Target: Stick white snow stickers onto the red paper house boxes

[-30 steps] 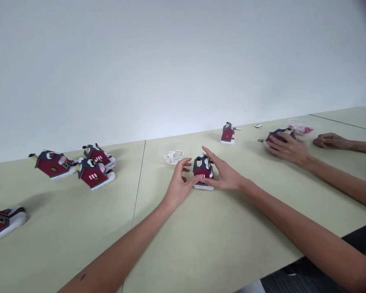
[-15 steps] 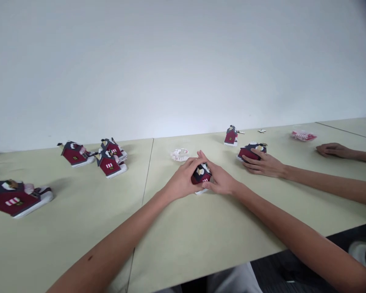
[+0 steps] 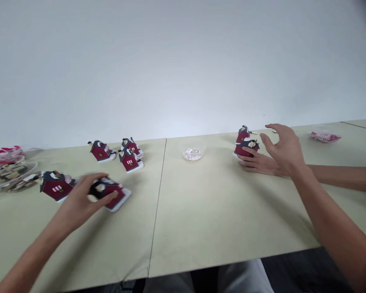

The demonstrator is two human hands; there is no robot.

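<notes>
My left hand (image 3: 87, 197) is wrapped round a small dark red toy house (image 3: 117, 199) with a dark roof and white base, over the left part of the table. Part of that house is hidden behind my fingers and slightly blurred. Just left of it stands another toy house (image 3: 56, 186) with a striped window. My right hand (image 3: 283, 144) is raised at the right, fingers apart and holding nothing. Behind and below it, a co-worker's hand (image 3: 258, 163) rests on a further toy house (image 3: 246, 148).
Several more houses (image 3: 130, 159) stand at the back left. A clear bowl (image 3: 193, 154) with small white and red pieces is at the middle back. Clear containers of parts (image 3: 14, 173) lie far left, beside a red-striped bag (image 3: 6, 154). A bag of red pieces (image 3: 325, 136) lies far right.
My hands have parted. The left has carried the house from the middle to the left; the right has let go and lifted to the right. The view has turned slightly left.
</notes>
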